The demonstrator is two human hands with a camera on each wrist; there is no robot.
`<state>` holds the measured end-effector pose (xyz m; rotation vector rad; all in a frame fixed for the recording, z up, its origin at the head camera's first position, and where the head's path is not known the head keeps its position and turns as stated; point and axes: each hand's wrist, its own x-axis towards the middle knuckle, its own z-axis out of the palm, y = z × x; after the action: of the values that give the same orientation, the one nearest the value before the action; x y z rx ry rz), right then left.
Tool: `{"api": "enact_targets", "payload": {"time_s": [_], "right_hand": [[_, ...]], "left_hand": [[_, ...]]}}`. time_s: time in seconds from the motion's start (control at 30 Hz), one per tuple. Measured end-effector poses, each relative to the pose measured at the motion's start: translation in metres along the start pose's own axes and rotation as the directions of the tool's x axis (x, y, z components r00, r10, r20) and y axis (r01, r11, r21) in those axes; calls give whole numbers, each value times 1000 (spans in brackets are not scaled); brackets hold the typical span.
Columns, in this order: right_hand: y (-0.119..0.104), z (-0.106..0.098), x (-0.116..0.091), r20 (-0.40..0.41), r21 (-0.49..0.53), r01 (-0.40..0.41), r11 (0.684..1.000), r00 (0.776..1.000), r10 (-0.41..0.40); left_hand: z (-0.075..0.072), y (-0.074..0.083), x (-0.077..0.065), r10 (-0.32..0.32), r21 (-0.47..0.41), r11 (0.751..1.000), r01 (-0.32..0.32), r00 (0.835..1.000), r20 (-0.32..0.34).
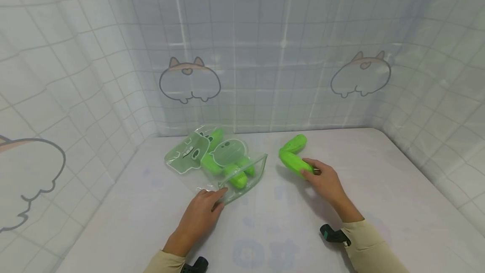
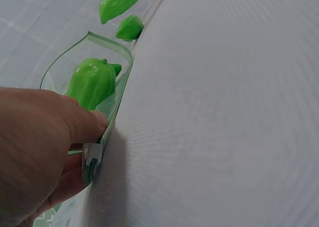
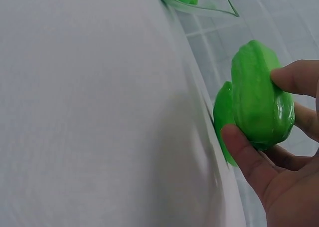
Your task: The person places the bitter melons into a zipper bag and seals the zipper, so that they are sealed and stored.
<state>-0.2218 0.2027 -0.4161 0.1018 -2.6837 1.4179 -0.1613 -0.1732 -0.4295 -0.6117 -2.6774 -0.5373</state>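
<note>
My left hand (image 1: 198, 216) pinches the rim of a clear zip bag (image 1: 188, 153) between thumb and fingers. The bag lies on the table with its mouth partly open towards the right, and pale green cartoon shapes are printed on it. Several bright green cucumbers (image 2: 92, 85) show inside. To the right, my right hand (image 1: 327, 182) grips another glossy, ridged cucumber (image 3: 259, 95) by its near end, seemingly a little above the table. Just behind it lies one more cucumber (image 1: 296, 143), partly hidden by the held one in the right wrist view.
A white table (image 1: 151, 222) spreads under both hands. Sheeting (image 1: 257, 54) with a grid and cartoon animals stands behind it and on both sides. Black wrist devices (image 1: 333, 235) sit by the beige sleeves.
</note>
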Motion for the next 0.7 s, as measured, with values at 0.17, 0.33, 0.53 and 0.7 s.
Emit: {"api": "enact_targets", "payload": {"time_s": [0.17,0.33,0.53,0.7], "right_hand": [[-2,2,0,19,39,1,999,1000,-2],[-5,3,-3,50,53,-4,999,999,2],[-7,5,-3,88,106,-23,994,996,14],[-7,7,-5,100,111,-26,994,995,15]], "left_hand": [[-1,0,0,-19,1,1000,19,1000,17],[0,-1,1,-24,-12,1000,24,999,29],[1,-4,1,-17,-28,999,17,1000,22],[3,-5,0,-5,-29,1000,5,1000,12]]}}
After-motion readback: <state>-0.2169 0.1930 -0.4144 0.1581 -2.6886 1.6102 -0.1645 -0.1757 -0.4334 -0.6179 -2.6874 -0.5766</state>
